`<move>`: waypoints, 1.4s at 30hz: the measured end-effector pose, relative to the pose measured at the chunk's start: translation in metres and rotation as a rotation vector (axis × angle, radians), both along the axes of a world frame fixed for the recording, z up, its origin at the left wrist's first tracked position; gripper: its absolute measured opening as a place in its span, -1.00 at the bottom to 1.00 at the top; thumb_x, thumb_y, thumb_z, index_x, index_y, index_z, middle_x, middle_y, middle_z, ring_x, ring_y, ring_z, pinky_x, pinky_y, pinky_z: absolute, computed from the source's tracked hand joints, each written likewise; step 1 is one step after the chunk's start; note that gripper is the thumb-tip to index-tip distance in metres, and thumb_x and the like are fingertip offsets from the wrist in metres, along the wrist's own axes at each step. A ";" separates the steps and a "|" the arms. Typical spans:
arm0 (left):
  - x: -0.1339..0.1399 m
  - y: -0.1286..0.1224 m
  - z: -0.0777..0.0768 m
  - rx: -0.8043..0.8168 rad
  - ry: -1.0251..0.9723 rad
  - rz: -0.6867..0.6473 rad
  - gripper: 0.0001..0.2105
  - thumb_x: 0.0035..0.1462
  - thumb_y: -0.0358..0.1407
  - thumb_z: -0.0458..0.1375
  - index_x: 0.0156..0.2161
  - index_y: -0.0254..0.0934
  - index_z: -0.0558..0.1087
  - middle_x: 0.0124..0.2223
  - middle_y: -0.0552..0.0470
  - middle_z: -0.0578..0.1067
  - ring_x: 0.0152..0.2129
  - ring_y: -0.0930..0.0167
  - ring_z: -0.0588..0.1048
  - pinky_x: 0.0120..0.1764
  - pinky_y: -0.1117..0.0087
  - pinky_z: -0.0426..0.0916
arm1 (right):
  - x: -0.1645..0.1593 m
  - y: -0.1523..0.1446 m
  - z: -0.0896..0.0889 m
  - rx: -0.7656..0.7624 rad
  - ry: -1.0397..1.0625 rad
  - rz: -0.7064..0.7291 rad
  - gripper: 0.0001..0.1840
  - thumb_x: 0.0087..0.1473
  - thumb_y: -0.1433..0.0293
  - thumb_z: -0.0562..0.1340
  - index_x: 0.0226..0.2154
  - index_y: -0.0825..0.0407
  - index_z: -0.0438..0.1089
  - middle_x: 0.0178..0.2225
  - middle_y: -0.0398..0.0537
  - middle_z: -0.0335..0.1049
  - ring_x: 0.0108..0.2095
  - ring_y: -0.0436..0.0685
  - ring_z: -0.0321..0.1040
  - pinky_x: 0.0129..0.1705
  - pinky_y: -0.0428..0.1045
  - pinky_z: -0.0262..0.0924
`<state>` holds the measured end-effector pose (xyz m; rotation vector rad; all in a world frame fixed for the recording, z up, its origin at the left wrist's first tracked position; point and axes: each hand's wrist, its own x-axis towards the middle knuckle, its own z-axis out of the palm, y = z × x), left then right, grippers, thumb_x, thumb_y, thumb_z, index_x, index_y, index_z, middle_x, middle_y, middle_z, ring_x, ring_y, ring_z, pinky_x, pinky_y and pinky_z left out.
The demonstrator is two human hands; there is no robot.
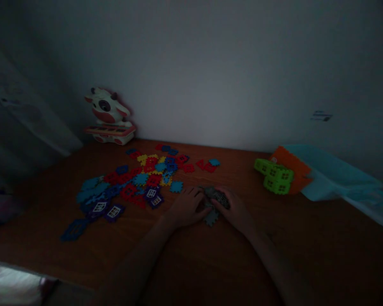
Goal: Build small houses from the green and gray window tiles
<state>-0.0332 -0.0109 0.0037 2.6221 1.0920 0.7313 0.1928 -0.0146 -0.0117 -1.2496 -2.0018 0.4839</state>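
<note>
Several grey interlocking tiles [211,217] with notched edges sit between my two hands, low over the middle of the wooden table. My left hand [188,206] is curled round their left side, thumb pressing near the front piece. On the right side my right hand [232,209] grips a grey tile with a window grid [222,198], its thumb laid across the front. The dim light and my fingers hide how the grey pieces are joined. Closest to my left hand lies a light blue square tile [176,186].
A spread of red, yellow, blue and purple tiles [129,192] covers the table's left. A cow-shaped toy keyboard [110,117] stands at the back left. At right are a joined green block [277,176], an orange panel [295,170] and a light blue bin [332,170]. Behind is a wall [204,76].
</note>
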 end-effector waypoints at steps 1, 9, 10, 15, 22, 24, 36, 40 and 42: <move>-0.001 0.001 0.000 0.001 -0.010 0.009 -0.74 0.25 -0.07 0.14 -0.17 -0.24 0.45 -0.03 -0.13 0.49 -0.05 0.19 0.44 0.00 0.15 0.35 | 0.000 0.000 0.000 0.002 0.006 0.008 -0.59 0.21 0.15 0.24 0.09 -0.18 0.29 0.09 0.05 0.40 0.10 0.26 0.37 0.17 0.27 0.26; -0.001 0.003 -0.003 -0.081 -0.041 0.043 -0.75 0.21 -0.08 0.17 -0.33 -0.23 0.40 -0.32 -0.01 0.49 -0.36 0.34 0.45 -0.30 0.34 0.30 | -0.002 0.000 0.001 -0.017 0.056 -0.011 -0.47 0.04 0.07 0.39 0.03 -0.14 0.36 0.02 0.04 0.41 0.05 0.28 0.38 0.12 0.23 0.28; 0.000 0.003 -0.005 -0.104 -0.050 0.047 -0.77 0.21 -0.09 0.17 -0.29 -0.23 0.41 -0.31 -0.01 0.50 -0.37 0.35 0.45 -0.31 0.35 0.30 | -0.002 0.000 0.002 -0.026 0.056 -0.013 -0.46 0.02 0.07 0.40 0.02 -0.14 0.36 0.01 0.04 0.41 0.04 0.28 0.38 0.11 0.23 0.29; 0.000 0.004 -0.011 -0.070 -0.069 0.064 -0.82 0.24 -0.17 0.15 -0.16 -0.23 0.44 -0.24 -0.04 0.52 -0.28 0.32 0.48 -0.20 0.30 0.36 | -0.003 -0.001 0.005 -0.016 0.060 0.014 -0.50 0.03 0.08 0.39 0.00 -0.13 0.38 -0.01 0.03 0.44 0.02 0.26 0.40 0.08 0.19 0.31; -0.001 0.000 -0.001 0.032 -0.011 -0.116 -0.62 0.27 -0.09 0.14 0.12 -0.18 0.40 0.17 -0.15 0.42 0.09 0.19 0.38 0.13 0.09 0.30 | -0.001 0.000 0.008 -0.025 0.309 -0.256 -0.67 0.20 0.04 0.19 -0.22 -0.07 0.42 -0.24 0.01 0.50 -0.22 0.19 0.45 -0.15 0.07 0.35; 0.000 -0.003 0.002 0.010 0.048 -0.175 -0.58 0.25 -0.05 0.15 0.15 -0.15 0.39 0.24 -0.14 0.36 0.16 0.16 0.33 0.18 0.05 0.26 | 0.001 0.002 0.008 -0.041 0.322 -0.325 -0.64 0.24 0.03 0.12 -0.30 -0.05 0.41 -0.32 0.00 0.49 -0.29 0.17 0.44 -0.23 0.04 0.33; 0.004 -0.005 -0.001 -0.016 -0.015 -0.168 -0.54 0.12 -0.32 0.17 0.15 -0.24 0.29 0.13 -0.19 0.43 0.08 0.15 0.39 0.15 0.04 0.30 | -0.003 0.006 -0.001 0.076 -0.073 -0.169 -0.88 0.18 0.27 0.25 -0.26 -0.03 0.42 -0.21 0.01 0.44 -0.10 0.20 0.38 0.00 0.08 0.26; 0.001 -0.004 -0.005 -0.006 -0.042 -0.178 -0.52 0.12 -0.46 0.08 0.17 -0.23 0.27 0.15 -0.18 0.43 0.10 0.19 0.39 0.16 0.06 0.31 | -0.004 0.005 -0.001 0.089 -0.145 -0.123 -0.87 0.13 0.34 0.28 -0.23 0.00 0.43 -0.20 0.03 0.44 -0.13 0.20 0.39 -0.01 0.09 0.28; 0.000 -0.002 -0.008 -0.004 -0.063 -0.145 -0.54 0.14 -0.50 0.04 0.15 -0.22 0.28 0.13 -0.16 0.44 0.09 0.22 0.41 0.15 0.09 0.32 | -0.004 0.006 -0.002 0.091 -0.143 -0.113 -0.86 0.13 0.39 0.25 -0.20 0.01 0.43 -0.19 0.04 0.45 -0.13 0.20 0.39 -0.01 0.10 0.29</move>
